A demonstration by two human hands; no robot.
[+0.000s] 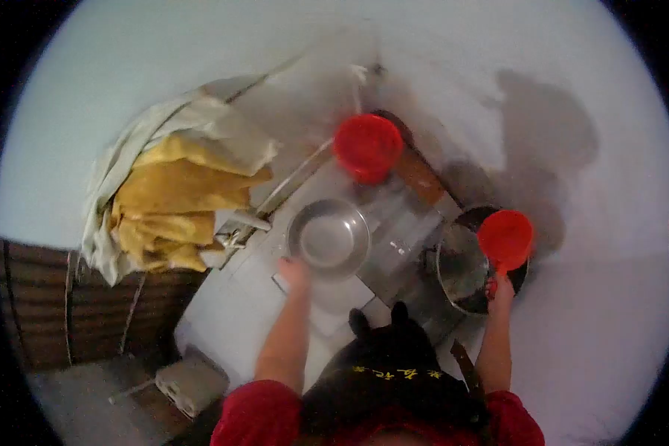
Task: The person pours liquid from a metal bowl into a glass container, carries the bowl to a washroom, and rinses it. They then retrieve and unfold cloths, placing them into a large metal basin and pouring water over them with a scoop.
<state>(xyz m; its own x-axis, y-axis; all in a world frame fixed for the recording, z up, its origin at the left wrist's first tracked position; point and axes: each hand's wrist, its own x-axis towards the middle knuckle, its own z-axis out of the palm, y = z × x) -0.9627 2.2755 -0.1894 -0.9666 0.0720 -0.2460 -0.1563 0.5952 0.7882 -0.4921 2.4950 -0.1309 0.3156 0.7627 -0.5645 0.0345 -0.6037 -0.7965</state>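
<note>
My right hand (500,288) is closed round the handle of a red ladle-like scoop (506,238), which is over a large dark-rimmed pot (461,260) on the right. My left hand (294,272) is at the lower left rim of a round metal basin (328,239) on the counter. Its fingers are blurred and partly hidden at the rim, so its grip is unclear.
A red bucket (368,147) stands at the back corner. Yellow and white cloths (178,193) hang at the left, above a tap (249,221). A brown board (421,178) lies along the back edge. Rolls (189,386) are at the lower left.
</note>
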